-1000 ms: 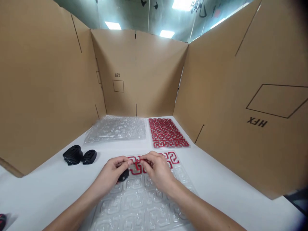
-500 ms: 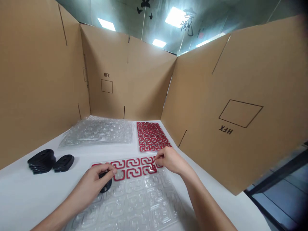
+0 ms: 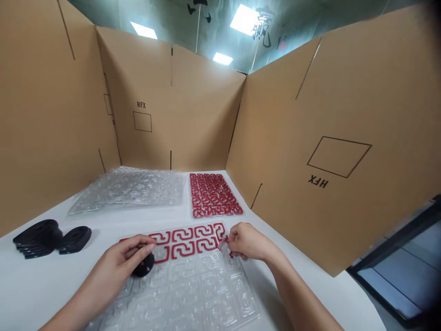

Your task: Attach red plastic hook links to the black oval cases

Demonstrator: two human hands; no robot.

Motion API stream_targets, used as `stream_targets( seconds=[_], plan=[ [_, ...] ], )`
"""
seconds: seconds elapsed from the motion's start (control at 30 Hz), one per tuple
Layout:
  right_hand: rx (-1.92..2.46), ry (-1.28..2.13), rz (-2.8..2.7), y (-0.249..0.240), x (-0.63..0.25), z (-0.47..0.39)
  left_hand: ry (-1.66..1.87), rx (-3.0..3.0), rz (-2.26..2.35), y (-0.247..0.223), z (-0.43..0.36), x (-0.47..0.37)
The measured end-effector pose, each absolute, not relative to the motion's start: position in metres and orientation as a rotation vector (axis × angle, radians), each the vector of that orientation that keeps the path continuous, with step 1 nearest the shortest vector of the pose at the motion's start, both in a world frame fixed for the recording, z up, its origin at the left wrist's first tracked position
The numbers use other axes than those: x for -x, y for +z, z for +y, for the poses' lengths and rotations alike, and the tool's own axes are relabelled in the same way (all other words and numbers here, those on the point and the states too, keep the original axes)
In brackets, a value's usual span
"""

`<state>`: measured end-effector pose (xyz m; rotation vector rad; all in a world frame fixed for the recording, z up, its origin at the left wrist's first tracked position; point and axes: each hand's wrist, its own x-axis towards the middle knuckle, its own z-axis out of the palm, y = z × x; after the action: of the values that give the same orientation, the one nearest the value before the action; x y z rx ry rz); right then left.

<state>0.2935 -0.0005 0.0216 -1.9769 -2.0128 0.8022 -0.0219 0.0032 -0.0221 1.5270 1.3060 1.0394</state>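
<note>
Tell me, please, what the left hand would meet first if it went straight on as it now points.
The left hand would probably meet the red pieces in the nearer clear tray, though its height above them is unclear.

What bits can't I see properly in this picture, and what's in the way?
All in the head view:
- Part of the black piece: the left hand covers it.
- One end of the red piece: hidden by the right hand's fingers.
- The near tray's closest edge: partly cut off by the picture's bottom.
- How many clear sheets are piled: glare and overlap hide that.
</note>
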Motion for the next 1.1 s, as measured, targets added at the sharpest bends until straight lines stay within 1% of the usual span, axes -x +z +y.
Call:
stream_targets(
  seconds=[0.2,0.6,0.67,0.83,0.9,1.0,1.1],
  plan=[
    [2.000,0.720,-2.078,0.026,-0.300,-0.004,1.039,-1.594,1.327,-0.030,0.003,0.022],
    [2.052,0.702,-2.161,0.034,-0.301,-0.009,1.071,-1.479,1.350,-0.030,0.002,0.022],
    [2.049,0.634,-2.134,0.035,-0.301,-0.008,1.069,-1.456,1.338,-0.031,0.002,0.022],
    [1.940,0.342,-2.023,0.030,-0.286,-0.003,1.150,-1.329,1.323,-0.023,0.003,0.021],
    [1.827,0.409,-2.053,0.024,-0.276,-0.004,1.196,-1.245,1.303,-0.019,0.002,0.019],
    [1.596,0.671,-2.153,0.012,-0.264,-0.004,1.231,-1.109,1.196,-0.017,0.001,0.016],
    [1.533,0.641,-2.190,0.003,-0.259,-0.001,1.277,-0.993,1.084,-0.021,0.004,0.016]
  ],
)
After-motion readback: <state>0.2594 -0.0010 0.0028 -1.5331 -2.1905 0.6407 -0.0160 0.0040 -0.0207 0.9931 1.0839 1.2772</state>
